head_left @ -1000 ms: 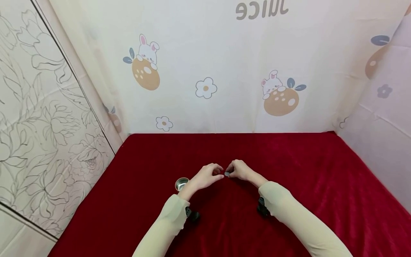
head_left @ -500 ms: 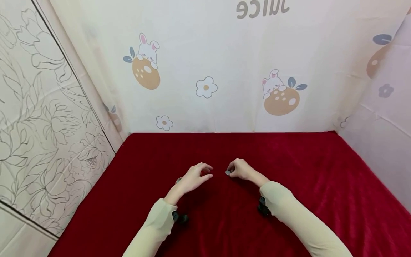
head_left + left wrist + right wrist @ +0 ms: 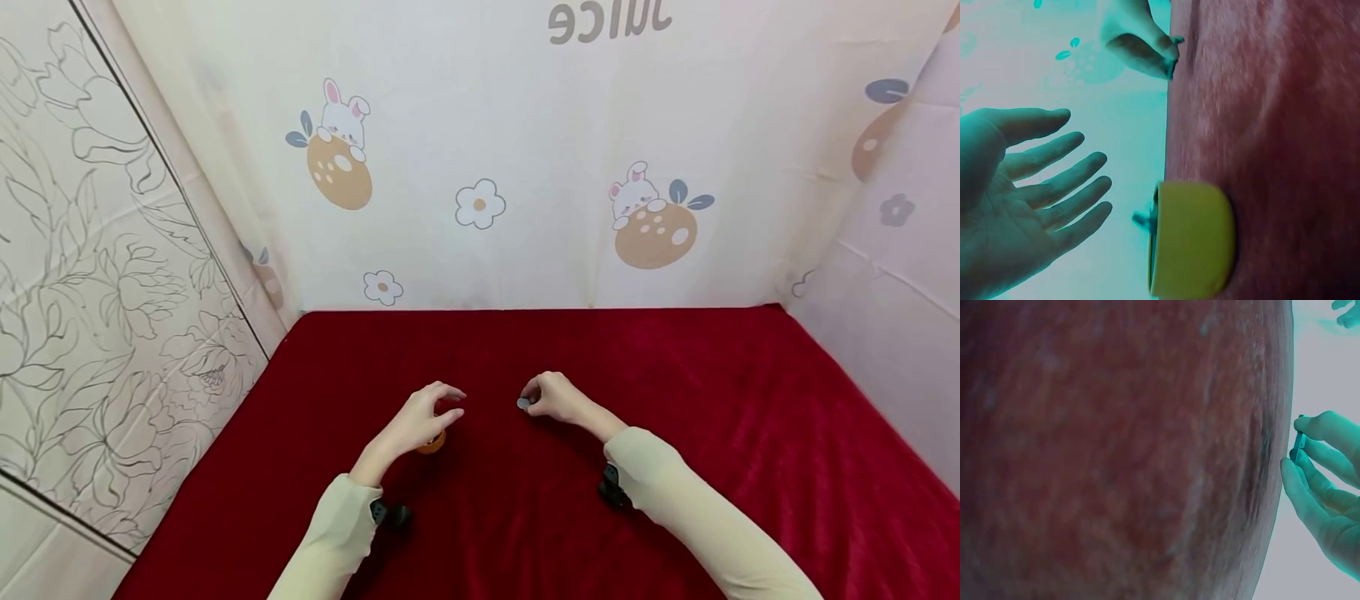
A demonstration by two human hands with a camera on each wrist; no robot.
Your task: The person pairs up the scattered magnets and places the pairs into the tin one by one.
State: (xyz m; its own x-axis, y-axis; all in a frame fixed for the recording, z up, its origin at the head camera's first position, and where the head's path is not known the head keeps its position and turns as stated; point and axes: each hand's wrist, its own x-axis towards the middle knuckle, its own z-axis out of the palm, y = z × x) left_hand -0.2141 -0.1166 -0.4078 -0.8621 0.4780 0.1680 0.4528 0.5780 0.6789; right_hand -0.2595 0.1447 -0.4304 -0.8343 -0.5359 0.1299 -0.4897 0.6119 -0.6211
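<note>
My right hand [image 3: 557,397] pinches a small flat grey disc [image 3: 522,403] between thumb and fingers, above the red cloth. The disc [image 3: 1299,444] shows edge-on in the right wrist view. My left hand [image 3: 420,417] holds nothing, its fingers spread and relaxed with the palm turned inward. Partly hidden behind it stands a small cup [image 3: 432,444], orange outside. In the left wrist view the same cup [image 3: 1191,240] looks yellow, and a small dark piece [image 3: 1144,220] shows at its rim, apart from my fingers [image 3: 1079,187].
Red velvet cloth [image 3: 645,517] covers the table, running back to a pale curtain [image 3: 420,117] printed with rabbits and oranges. On the left rises a white panel [image 3: 127,275] with line-drawn flowers. A dark wrist camera sits below each sleeve cuff.
My left hand has drawn left, away from the right hand, and now passes in front of the cup. The right hand stays nearly in place, still pinching the disc.
</note>
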